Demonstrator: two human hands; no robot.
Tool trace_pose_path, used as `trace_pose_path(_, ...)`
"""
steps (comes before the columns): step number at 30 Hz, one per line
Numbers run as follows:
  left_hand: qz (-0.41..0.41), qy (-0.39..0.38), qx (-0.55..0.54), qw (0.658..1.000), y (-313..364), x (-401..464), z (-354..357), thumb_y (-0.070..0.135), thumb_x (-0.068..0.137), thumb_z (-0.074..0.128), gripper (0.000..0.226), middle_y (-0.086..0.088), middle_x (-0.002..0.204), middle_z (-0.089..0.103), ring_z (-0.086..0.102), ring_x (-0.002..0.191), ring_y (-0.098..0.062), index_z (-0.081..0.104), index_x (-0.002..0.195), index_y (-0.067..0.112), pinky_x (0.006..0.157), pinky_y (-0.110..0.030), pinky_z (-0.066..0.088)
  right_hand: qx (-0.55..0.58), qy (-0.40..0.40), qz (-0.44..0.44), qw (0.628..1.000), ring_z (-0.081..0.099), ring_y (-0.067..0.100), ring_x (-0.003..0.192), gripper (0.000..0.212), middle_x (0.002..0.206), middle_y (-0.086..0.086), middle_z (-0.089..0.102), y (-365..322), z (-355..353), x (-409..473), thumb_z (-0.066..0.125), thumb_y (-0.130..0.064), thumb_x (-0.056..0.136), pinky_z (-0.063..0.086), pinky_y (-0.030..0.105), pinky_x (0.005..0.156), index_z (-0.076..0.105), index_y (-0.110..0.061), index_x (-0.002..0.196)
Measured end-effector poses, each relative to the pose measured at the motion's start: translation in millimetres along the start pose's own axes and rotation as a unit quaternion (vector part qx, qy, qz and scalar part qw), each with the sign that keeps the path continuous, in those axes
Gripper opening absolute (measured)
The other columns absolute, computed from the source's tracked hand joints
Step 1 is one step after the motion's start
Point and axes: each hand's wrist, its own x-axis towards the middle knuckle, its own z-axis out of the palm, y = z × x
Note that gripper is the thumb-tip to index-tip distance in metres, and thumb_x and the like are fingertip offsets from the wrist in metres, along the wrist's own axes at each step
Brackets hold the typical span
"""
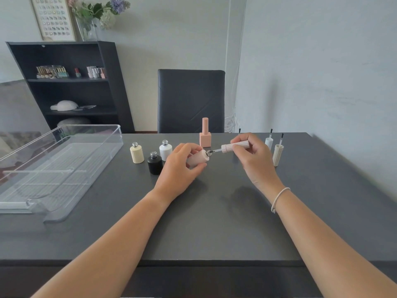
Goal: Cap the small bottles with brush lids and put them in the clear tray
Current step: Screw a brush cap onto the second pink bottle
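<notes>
Head view: the left hand grips a pale pink bottle tilted over the table centre, while the right hand pinches its ribbed pink brush lid, bristles entering the neck. I'd keep lid and neck in line, slide straight, then twist. The clear tray waits far left.

Clear glossy plastic tray, matt dark grey tabletop, ribbed matt pale pink brush lid, leather-like chair back.
</notes>
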Motion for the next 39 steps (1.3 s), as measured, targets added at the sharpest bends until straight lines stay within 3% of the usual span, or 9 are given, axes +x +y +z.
trace_pose_path(13,0.044,-0.030,0.016,0.998,7.5,-4.0,1.3,0.014,0.079,0.069,0.028,0.000,0.103,0.058,0.049,0.089,-0.006,0.061,0.105,0.016,0.073,-0.008,0.039,-0.104,-0.074,-0.044,0.991,0.044,-0.002,0.053,0.006,0.059,-0.013,0.050,6.8,3.0,-3.3,0.059,-0.013,0.085,0.036,0.008,0.052,0.062,-0.015,0.081)
trace_pose_path(17,0.051,-0.032,0.020,0.998,8.7,-4.3,0.5,0.013,0.078,0.069,0.029,0.000,0.103,0.058,0.049,0.090,-0.008,0.061,0.106,0.016,0.073,-0.007,0.039,-0.143,-0.067,-0.029,0.987,0.036,0.006,0.047,0.039,0.050,-0.005,0.040,12.0,1.3,-0.3,0.057,-0.038,0.086,0.030,0.017,0.049,0.052,-0.005,0.066)
trace_pose_path(19,0.054,-0.031,0.022,0.998,9.3,-4.3,0.2,0.013,0.078,0.069,0.029,0.000,0.103,0.058,0.049,0.090,-0.009,0.061,0.106,0.015,0.073,-0.006,0.037,-0.177,-0.069,-0.012,0.982,0.037,0.011,0.050,0.061,0.052,0.010,0.046,12.3,1.0,0.4,0.045,-0.056,0.084,0.033,0.028,0.053,0.051,0.003,0.067)
trace_pose_path(21,0.055,-0.029,0.023,0.998,10.1,-4.3,-0.1,0.013,0.078,0.069,0.029,0.000,0.102,0.058,0.049,0.089,-0.008,0.061,0.106,0.015,0.073,-0.006,0.037,-0.179,-0.079,0.000,0.981,0.038,0.010,0.050,0.066,0.053,0.006,0.051,12.1,-0.3,-0.2,0.036,-0.065,0.081,0.032,0.026,0.052,0.052,-0.003,0.067)
trace_pose_path(25,0.054,-0.028,0.024,0.998,11.4,-4.5,-0.5,0.013,0.079,0.069,0.028,0.000,0.102,0.058,0.048,0.089,-0.007,0.062,0.106,0.014,0.073,-0.005,0.036,-0.145,-0.110,-0.026,0.983,0.040,0.003,0.048,0.014,0.054,-0.010,0.046,15.6,-0.8,0.1,0.053,-0.030,0.089,0.032,0.013,0.048,0.052,-0.023,0.077)
trace_pose_path(27,0.055,-0.032,0.028,0.998,11.5,-4.5,-0.2,0.013,0.079,0.069,0.028,-0.001,0.103,0.058,0.048,0.090,-0.007,0.062,0.106,0.014,0.074,-0.005,0.036,-0.151,-0.100,-0.032,0.983,0.040,0.003,0.048,0.018,0.051,-0.012,0.047,18.0,0.3,0.9,0.053,-0.022,0.089,0.031,0.013,0.047,0.050,-0.024,0.070)
trace_pose_path(31,0.058,-0.034,0.030,0.997,11.4,-4.8,0.0,0.013,0.079,0.069,0.028,-0.001,0.103,0.058,0.049,0.091,-0.009,0.061,0.106,0.014,0.074,-0.006,0.037,-0.182,-0.078,-0.021,0.980,0.037,0.005,0.044,0.039,0.043,-0.009,0.038,17.0,1.7,0.9,0.047,-0.043,0.090,0.027,0.018,0.046,0.044,-0.023,0.057)
trace_pose_path(36,0.049,-0.028,0.027,0.998,10.3,-4.4,0.3,0.014,0.079,0.069,0.029,0.001,0.102,0.057,0.050,0.092,-0.012,0.061,0.106,0.016,0.075,-0.007,0.037,-0.130,-0.120,-0.041,0.983,0.042,0.001,0.051,0.006,0.061,-0.009,0.047,15.1,0.3,-0.7,0.057,-0.021,0.087,0.034,0.010,0.050,0.054,-0.016,0.085)
trace_pose_path(39,0.050,-0.023,0.024,0.998,10.6,-4.5,0.0,0.013,0.079,0.069,0.028,0.000,0.101,0.057,0.050,0.091,-0.011,0.061,0.105,0.015,0.073,-0.006,0.037,-0.139,-0.096,-0.033,0.985,0.040,0.001,0.048,0.018,0.056,-0.008,0.043,14.6,0.6,-0.3,0.056,-0.022,0.088,0.032,0.010,0.048,0.055,-0.008,0.077)
